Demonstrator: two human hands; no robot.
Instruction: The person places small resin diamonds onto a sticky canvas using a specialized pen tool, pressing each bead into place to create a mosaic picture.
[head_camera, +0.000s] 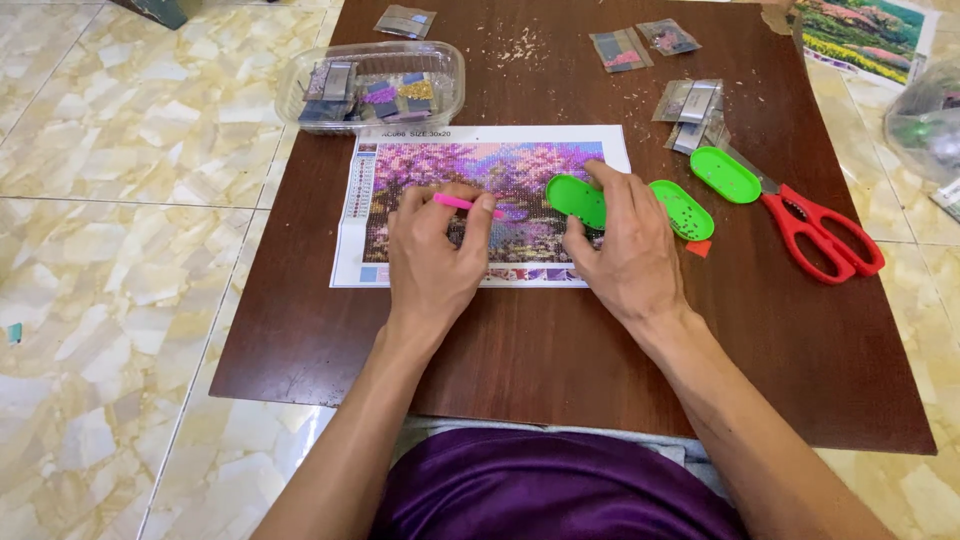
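Scene is evenly and brightly lit from above; soft shadows are cast under the hands. Mild glare is seen on the floor tiles (120, 150); edges are slightly distorted.

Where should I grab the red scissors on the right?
Probably by the red loop handles of the scissors, coming from the table's near right side. They lie flat, handles pointing that way, while the blades run under the green tray. The right hand is nearest.
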